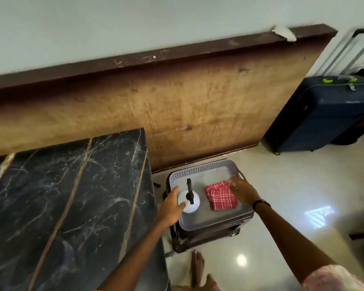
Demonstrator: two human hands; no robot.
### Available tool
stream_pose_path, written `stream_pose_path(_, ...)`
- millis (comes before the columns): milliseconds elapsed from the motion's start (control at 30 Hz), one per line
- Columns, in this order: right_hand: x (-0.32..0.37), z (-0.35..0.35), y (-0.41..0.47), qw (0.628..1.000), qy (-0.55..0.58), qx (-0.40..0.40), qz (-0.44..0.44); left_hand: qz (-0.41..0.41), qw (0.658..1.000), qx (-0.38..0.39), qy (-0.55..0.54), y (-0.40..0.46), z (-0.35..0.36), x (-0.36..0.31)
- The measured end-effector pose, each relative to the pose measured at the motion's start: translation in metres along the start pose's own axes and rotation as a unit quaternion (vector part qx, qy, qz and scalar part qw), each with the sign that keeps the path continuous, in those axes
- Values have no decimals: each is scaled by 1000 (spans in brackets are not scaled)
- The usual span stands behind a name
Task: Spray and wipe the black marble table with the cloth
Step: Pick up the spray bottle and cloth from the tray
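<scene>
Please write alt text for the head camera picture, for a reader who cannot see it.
A person reaches into a grey tray beside a black marble table: the left hand touches a white spray bottle, and the right hand reaches over a folded red checked cloth.

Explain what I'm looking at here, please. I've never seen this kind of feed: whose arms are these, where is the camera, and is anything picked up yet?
There is no machine here. One wide-angle camera sits on a person's head and looks forward and down, so the two bare arms coming in from the bottom edge are that person's own.

On the left is the black marble table with gold veins and pale streaks. Beside it, lower down, a grey perforated tray rests on a dark stand. In the tray stand a white spray bottle with a black nozzle and a folded red checked cloth.

The left hand is against the bottle's side, fingers open. The right hand is spread over the cloth's edge. Neither item looks lifted. A blue suitcase stands by the wall.
</scene>
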State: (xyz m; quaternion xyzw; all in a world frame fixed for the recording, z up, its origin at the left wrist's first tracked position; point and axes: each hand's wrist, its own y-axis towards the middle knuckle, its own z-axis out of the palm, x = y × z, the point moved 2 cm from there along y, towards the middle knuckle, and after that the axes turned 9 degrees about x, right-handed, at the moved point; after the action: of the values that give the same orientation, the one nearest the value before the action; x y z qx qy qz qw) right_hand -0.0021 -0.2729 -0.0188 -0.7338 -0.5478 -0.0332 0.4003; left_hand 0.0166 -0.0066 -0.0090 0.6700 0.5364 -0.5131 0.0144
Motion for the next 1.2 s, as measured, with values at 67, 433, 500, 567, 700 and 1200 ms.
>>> stream_pose_path(67,-18,10,8,998,28,32,44,-18,1000,22,-7,6,9,2)
stream_pose_path(433,-104,87,98,973,132,32,185,-50,998,19,-31,78,46,43)
stream_pose_path(500,-100,91,104,968,140,20,209,-41,999,14,-30,92,49,45)
stream_pose_path(567,-96,88,106,965,136,-6,225,-30,999,9,-30,101,52,45)
stream_pose_path(700,-106,87,111,950,213,-9,229,-25,999,-25,8,112,54,45)
stream_pose_path(1200,-25,44,43,947,318,-14,40,26,996,-83,20,23,-1,-16)
